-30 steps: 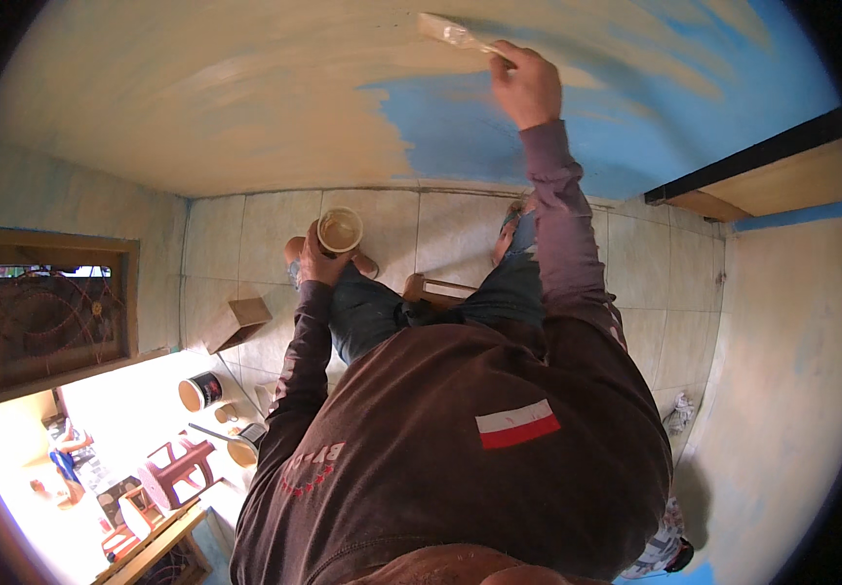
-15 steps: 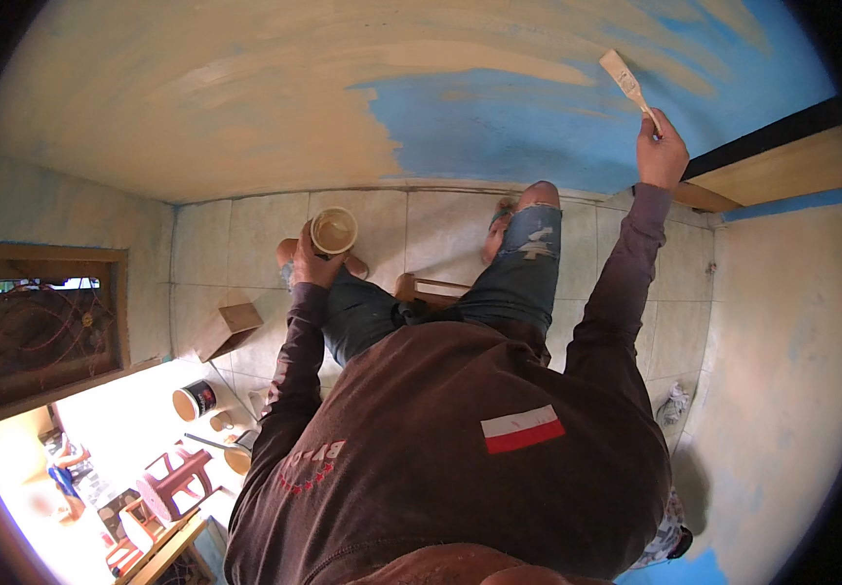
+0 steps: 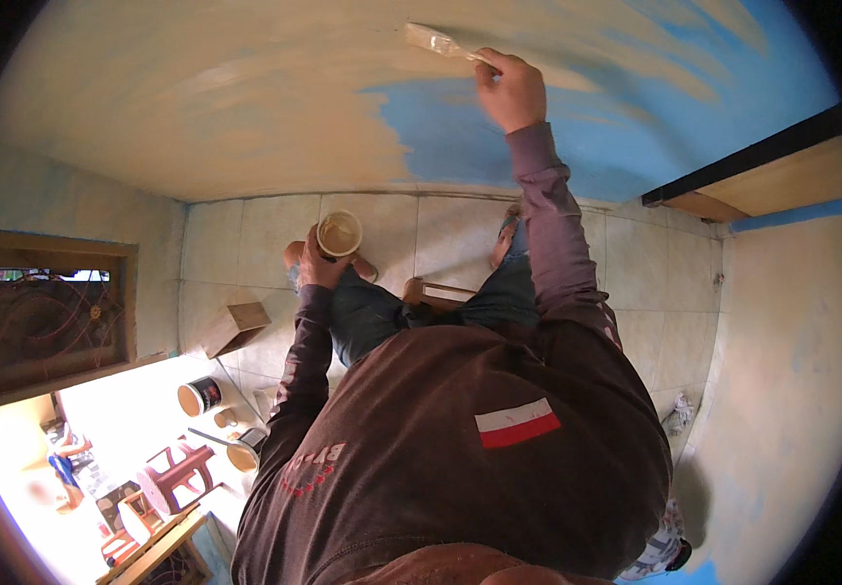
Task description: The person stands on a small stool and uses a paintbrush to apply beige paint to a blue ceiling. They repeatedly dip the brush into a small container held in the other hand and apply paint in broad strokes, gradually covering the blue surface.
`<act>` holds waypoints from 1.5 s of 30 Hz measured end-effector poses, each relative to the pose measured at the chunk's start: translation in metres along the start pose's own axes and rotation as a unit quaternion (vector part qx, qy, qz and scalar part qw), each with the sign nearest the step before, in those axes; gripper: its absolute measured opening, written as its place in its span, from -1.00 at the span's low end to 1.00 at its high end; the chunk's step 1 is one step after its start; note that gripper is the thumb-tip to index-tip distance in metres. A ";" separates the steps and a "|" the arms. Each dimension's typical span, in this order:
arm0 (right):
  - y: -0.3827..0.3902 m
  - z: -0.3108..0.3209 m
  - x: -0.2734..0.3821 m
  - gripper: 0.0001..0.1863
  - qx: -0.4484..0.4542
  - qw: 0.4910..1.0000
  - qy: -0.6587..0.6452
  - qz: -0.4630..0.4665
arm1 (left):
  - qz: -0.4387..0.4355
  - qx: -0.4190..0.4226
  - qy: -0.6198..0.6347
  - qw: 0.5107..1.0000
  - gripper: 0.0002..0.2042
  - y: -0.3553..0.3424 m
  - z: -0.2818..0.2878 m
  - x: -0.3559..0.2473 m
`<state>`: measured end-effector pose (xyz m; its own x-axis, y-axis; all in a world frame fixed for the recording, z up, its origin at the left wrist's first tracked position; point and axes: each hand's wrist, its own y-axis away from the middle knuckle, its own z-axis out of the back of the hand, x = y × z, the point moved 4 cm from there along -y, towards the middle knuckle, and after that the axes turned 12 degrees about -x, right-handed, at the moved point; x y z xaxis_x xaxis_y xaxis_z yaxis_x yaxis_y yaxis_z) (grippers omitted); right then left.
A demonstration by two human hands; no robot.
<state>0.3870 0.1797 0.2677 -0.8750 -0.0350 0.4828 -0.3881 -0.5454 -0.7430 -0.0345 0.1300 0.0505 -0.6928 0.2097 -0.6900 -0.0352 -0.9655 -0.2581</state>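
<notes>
My right hand [image 3: 510, 93] grips a paintbrush [image 3: 437, 42] against the blue wall [image 3: 557, 146]; my left hand [image 3: 315, 265] clasps a round cup of beige paint [image 3: 339, 234] above the tiled floor [image 3: 440, 244]

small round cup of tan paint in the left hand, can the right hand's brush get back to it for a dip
Probably yes: the right hand holds the flat wooden-handled brush at the wall, and nothing shows between it and the small round cup of tan paint in the left hand.
</notes>
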 end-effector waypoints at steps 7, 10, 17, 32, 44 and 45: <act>0.001 0.056 -0.069 -0.73 -0.028 0.996 0.011 -0.080 | -0.012 0.008 0.021 1.000 -0.08 0.003 0.003 -0.006; 0.002 0.097 -0.099 -0.73 -0.044 0.993 0.064 -0.090 | -0.018 0.010 0.030 0.999 -0.09 0.001 -0.002 -0.004; 0.014 0.184 -0.135 -0.75 -0.104 0.965 0.202 -0.131 | -0.001 0.016 0.060 0.998 -0.09 0.001 -0.001 -0.016; -0.010 0.043 -0.041 -0.73 -0.013 0.999 0.005 -0.029 | -0.023 0.007 0.009 1.000 -0.07 -0.006 -0.001 -0.002; -0.010 0.192 -0.188 -0.68 -0.036 0.982 0.122 -0.137 | -0.044 0.004 -0.002 0.999 -0.03 0.001 -0.003 -0.005; -0.009 0.202 -0.188 -0.68 -0.038 0.975 0.157 -0.153 | -0.042 0.010 -0.004 0.999 -0.03 0.001 -0.002 -0.006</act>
<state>0.6130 0.0222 0.2768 -0.7561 0.3837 0.5302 -0.6543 -0.4262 -0.6247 -0.0288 0.1280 0.0528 -0.6930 0.2885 -0.6607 -0.1076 -0.9476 -0.3009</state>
